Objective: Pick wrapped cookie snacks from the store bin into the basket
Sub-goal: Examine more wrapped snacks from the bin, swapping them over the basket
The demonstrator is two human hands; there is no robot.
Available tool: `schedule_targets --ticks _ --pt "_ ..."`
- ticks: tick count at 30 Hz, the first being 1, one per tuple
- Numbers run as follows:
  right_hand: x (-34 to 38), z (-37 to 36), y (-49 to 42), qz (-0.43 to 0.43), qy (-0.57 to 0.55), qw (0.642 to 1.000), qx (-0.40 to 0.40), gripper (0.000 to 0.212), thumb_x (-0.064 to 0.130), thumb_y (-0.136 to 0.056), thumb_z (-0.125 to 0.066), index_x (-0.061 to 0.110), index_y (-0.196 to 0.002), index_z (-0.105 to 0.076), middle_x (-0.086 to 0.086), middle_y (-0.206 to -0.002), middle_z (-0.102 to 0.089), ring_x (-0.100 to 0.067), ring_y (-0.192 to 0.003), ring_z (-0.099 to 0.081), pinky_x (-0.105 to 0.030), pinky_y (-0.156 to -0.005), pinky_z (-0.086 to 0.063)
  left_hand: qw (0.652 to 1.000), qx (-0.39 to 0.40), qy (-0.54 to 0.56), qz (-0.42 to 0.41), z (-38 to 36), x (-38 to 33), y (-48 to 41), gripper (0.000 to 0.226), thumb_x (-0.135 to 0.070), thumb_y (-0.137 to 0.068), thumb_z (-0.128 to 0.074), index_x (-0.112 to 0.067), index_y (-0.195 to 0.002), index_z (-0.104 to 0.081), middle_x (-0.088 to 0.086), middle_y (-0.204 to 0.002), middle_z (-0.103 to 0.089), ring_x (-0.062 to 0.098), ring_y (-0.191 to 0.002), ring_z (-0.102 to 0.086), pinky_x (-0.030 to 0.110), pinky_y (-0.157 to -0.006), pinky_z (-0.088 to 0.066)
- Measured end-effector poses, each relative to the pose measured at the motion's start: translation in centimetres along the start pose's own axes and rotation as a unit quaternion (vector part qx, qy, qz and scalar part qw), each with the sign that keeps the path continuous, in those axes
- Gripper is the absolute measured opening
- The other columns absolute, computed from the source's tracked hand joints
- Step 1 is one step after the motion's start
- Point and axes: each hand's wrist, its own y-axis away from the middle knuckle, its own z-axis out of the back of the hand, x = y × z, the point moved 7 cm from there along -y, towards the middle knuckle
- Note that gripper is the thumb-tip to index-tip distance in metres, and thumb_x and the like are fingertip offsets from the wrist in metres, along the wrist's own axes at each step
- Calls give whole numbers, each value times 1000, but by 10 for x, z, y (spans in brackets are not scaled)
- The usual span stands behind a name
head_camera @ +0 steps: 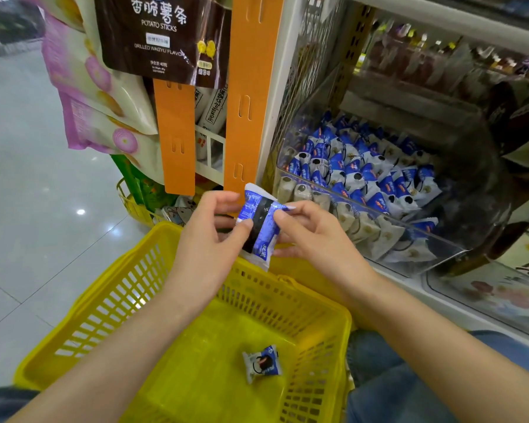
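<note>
Both bare forearms extended forward. The left hand [208, 227] and right hand [315, 233] were close together, each pinching one side of a single wrapped snack [263, 232] (thumbs on its near face).

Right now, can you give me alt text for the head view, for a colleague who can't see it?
The left hand and right hand pinch one blue-and-white wrapped snack above the yellow basket, where a second snack lies on its bottom. At right, the clear store bin holds many more snacks.
</note>
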Motion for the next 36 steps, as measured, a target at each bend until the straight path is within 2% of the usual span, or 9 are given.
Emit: schedule_targets --ticks 3,7,11,13,18,23,27,31,36 --pt "-4 -4 3 9 24 1000 9 4 12 -92 -53 10 -94 -50 -4 -84 -67 -3 -67 -65 -25 -61 -57 993 1 -110 -49 -3 -4 5 28 -22 -81 -66 -30 -105 -52 -19 -98 -60 -6 -92 -56 4 -72 -42" --pt "-7 -3 5 28 38 999 7 6 14 -91 -55 13 -90 -50 -6 -91 -67 -6 -70 -67 -22 -61 -56 987 16 -145 -66 -3 -4 7 29 -28 -80 -67 -30 -106 -54 -21 -96 -61 -3 -91 -59 7 -70 -45" --pt "-9 -4 6 31 41 999 17 9 17 -89 -57 14 -95 -51 -2 -93 -66 -8 -75 -69 -22 -60 -56 970 70 -202 -113 -8 -9 10 32 -28 -84 -64 -26 -115 -57 -16 -99 -62 -17 -89 -53 -1 -72 -39" --pt "-11 -4 7 31 52 998 18 9 18 -89 -57 15 -95 -51 -3 -94 -65 -8 -76 -69 -22 -60 -56 961 90 -231 -126 -10 -10 12 33 -29 -87 -61 -25 -119 -55 -12 -103 -63 -10 -85 -54 -1 -72 -37" --pt "-11 -4 5 21 41 999 0 8 17 -90 -56 15 -95 -50 -13 -99 -62 -11 -79 -67 -28 -66 -58 959 86 -235 -135 -11 -17 15 28 -27 -89 -57 -28 -115 -46 -11 -107 -60 2 -91 -54 20 -74 -44" --pt "-11 -6 3 -29 25 999 27 23 23 -94 -50 6 -108 -54 -10 -93 -68 -11 -74 -68 -28 -68 -59 948 124 -253 -147 -14 -22 17 28 -24 -91 -56 -26 -118 -50 -8 -110 -62 8 -94 -58 23 -74 -45" --pt "-12 -12 7 -23 40 998 46 20 23 -92 -52 11 -108 -57 -12 -104 -65 -9 -76 -68 -24 -65 -58 945 126 -276 -121 -11 -22 15 24 -22 -95 -47 -20 -119 -50 -1 -105 -64 17 -88 -60 33 -70 -47" --pt "-14 -15 7 -23 43 997 52 13 19 -91 -55 16 -104 -56 -10 -107 -64 -9 -78 -68 -26 -65 -58 931 119 -323 -125 -11 -20 13 26 -24 -98 -39 -16 -120 -49 2 -103 -64 18 -85 -59 33 -69 -48" --pt "-12 -16 8 2 66 996 54 15 16 -89 -58 16 -104 -55 -8 -107 -63 -10 -78 -68 -25 -67 -58 948 84 -274 -139 -4 -17 11 19 -23 -97 -42 -16 -107 -56 -5 -74 -57 6 -59 -51 17 -51 -40"
